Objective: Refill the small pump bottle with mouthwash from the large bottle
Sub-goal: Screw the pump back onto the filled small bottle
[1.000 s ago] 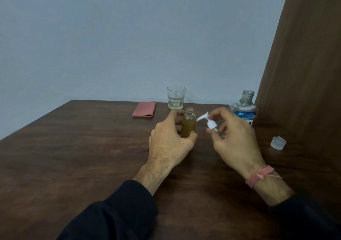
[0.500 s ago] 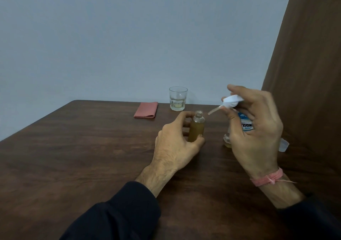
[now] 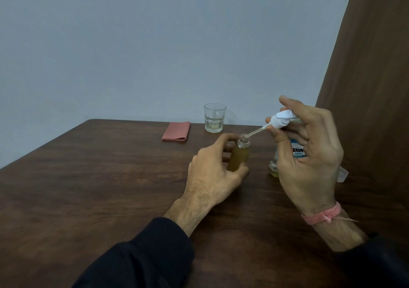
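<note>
The small bottle (image 3: 239,156) stands upright on the dark wooden table (image 3: 110,177), filled with amber liquid, its neck uncapped. My left hand (image 3: 212,175) grips it around the body. My right hand (image 3: 307,152) pinches the white pump head (image 3: 282,120) above and to the right of the bottle. The pump's thin dip tube (image 3: 254,133) slants down-left, its tip at the bottle's mouth. The large mouthwash bottle (image 3: 297,151), with a blue and white label, stands behind my right hand and is mostly hidden.
A clear drinking glass (image 3: 214,117) with a little pale liquid stands at the table's far edge. A folded pink cloth (image 3: 176,131) lies left of it. A white cap (image 3: 342,174) lies right of my right hand. A brown panel (image 3: 371,88) borders the right side.
My right hand lifted the pump head from beside the small bottle, then brought the tube tip down to the bottle's mouth. My left hand kept holding the bottle.
</note>
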The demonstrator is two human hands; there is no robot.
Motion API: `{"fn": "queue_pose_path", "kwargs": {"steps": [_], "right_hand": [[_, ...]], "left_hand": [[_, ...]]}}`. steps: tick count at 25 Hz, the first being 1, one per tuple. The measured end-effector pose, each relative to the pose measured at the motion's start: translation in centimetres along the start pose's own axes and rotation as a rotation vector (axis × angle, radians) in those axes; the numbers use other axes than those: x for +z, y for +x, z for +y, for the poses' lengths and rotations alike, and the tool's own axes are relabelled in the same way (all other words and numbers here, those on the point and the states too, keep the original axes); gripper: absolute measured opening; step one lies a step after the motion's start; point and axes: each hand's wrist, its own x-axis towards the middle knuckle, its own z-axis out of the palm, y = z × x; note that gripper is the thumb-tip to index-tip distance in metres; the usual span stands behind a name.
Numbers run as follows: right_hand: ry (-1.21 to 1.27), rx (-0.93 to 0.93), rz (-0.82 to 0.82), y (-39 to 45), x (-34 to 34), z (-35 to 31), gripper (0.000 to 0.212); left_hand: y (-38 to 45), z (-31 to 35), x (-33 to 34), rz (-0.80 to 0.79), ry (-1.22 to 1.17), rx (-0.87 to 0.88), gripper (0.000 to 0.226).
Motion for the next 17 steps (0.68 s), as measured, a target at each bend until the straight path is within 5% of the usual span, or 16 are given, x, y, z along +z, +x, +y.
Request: {"fn": "queue_pose_path", "kwargs": {"steps": [9, 17], "right_hand": [[0.052, 0.088, -0.041, -0.4, 0.5, 0.6, 0.065], [0.114, 0.244, -0.113, -1.2, 1.1, 0.9, 0.058]], "left_hand": [[-0.3, 0.5, 0.2, -0.019, 0.051, 0.086, 0.067], [-0.3, 0.5, 0.3, -0.083, 0.032, 0.087, 0.069]]}}
